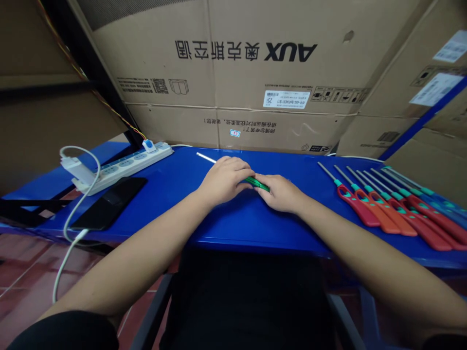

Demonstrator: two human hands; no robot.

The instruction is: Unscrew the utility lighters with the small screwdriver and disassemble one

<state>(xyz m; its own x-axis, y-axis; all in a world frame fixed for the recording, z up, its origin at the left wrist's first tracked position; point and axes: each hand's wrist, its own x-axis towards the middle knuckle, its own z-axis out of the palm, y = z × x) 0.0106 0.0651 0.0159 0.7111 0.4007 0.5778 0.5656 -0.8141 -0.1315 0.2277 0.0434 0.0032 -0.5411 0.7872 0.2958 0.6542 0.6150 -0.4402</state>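
Note:
Both hands are closed around one green long-neck lighter (257, 183) above the middle of the blue table. My left hand (229, 179) wraps the part nearer the metal tube, which sticks out past the knuckles to the upper left. At the other end, my right hand (280, 192) grips the green handle. Only a short stretch of green shows between the hands; the trigger is covered by fingers. To the right lies a row of several lighters, among them a red lighter (359, 206) and an orange lighter (377, 211), with tubes pointing away from me.
On the left stand a white power strip (124, 167) with a plugged-in charger (77, 170) and a black phone (109, 203) on a white cable. Large cardboard boxes (233, 73) wall off the back of the blue table (233, 228). A dark metal post rises at left.

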